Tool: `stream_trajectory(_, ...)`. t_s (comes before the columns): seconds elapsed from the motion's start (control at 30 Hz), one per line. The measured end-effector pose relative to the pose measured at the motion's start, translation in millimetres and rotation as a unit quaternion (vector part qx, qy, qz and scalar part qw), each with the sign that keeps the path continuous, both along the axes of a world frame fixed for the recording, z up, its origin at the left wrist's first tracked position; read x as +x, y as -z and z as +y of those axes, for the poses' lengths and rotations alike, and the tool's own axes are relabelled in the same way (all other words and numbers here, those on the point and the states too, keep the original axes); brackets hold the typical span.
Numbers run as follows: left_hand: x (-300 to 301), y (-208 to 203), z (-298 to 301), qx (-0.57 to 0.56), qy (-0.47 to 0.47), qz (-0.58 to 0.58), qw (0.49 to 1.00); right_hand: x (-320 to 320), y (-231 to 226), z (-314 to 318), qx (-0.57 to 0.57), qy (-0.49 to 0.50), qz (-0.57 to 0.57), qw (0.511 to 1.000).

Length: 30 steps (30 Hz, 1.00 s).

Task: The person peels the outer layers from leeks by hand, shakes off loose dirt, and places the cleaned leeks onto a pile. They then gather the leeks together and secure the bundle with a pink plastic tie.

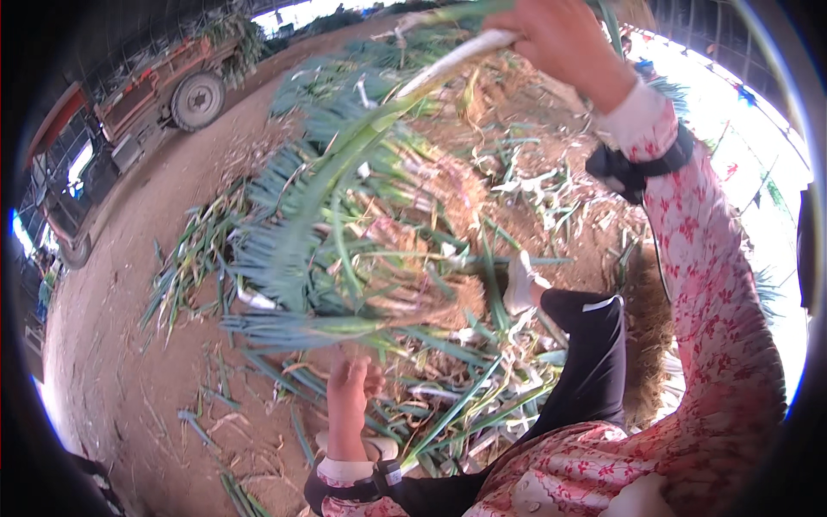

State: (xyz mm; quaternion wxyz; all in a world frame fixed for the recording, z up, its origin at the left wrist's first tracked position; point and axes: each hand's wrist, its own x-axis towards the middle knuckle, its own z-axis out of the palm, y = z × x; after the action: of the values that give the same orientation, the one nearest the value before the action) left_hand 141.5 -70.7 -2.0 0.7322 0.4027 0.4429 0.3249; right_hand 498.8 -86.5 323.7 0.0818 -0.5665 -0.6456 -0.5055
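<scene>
Raised at the upper right, my right hand (pixel 560 47) is closed round a long green onion (pixel 457 62). Its white shank leaves the hand leftward, and its green leaves droop over the pile, smeared by motion. Low in front of me, my left hand (pixel 351 379) has its fingers curled; whether something is in them is hidden. Just beyond it lies the near edge of a heap of green onions (pixel 293 250), their blue-green leaves pointing left and their roots (pixel 465 297) to the right. Loose leaves and peelings (pixel 465 422) lie beside my left hand and between my legs.
My bent leg (pixel 586 353) in black trousers and a pale shoe (pixel 520 284) stand right of the heap. Torn husks (pixel 551 185) litter the dirt floor (pixel 129 345). At the far left is a red-brown farm vehicle (pixel 155 95) with onions on its bed.
</scene>
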Motion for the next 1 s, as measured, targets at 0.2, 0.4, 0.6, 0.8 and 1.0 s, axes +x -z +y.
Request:
stream_trajectory(0.2, 33, 9, 8, 0.044, 0.109, -0.012, 0.993, 16, 112, -51, -0.196, -0.054, 0.426, 0.881)
stream_trajectory(0.4, 43, -25, 28, 0.073, -0.063, -0.189, 0.977, -105, 244, -79, -0.186, -0.095, 0.623, 0.754)
stream_trajectory(0.6, 10, -36, 37, 0.112, -0.194, -0.345, 0.911, -193, 307, -78, -0.202, -0.124, 0.657, 0.716)
stream_trajectory(0.8, -12, -28, 46, 0.055, -0.258, -0.354, 0.897, -208, 333, -74, -0.281, -0.190, 0.670, 0.660)
stream_trajectory(1.0, -21, -34, 46, 0.001, -0.252, -0.333, 0.909, -191, 336, -83, -0.481, -0.176, 0.621, 0.593)
